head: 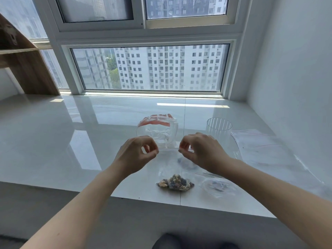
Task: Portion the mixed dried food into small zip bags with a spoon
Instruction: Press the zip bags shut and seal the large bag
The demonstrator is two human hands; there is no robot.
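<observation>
A small clear zip bag [172, 169] hangs upright above the sill with mixed dried food [175, 182] bunched at its bottom. My left hand [138, 153] pinches the bag's top strip at its left end. My right hand [201, 150] pinches the same strip at its right end. Behind the hands stands a clear glass bowl [157, 133] with an orange-marked bag [158, 121] at its far side. I cannot make out a spoon.
A ribbed clear glass [218, 128] stands right of the bowl. Flat empty zip bags [264, 148] lie at the right by the wall. A clear lid or dish [218, 186] lies near the sill's front edge [125, 199]. A wooden shelf [27, 69] stands at far left.
</observation>
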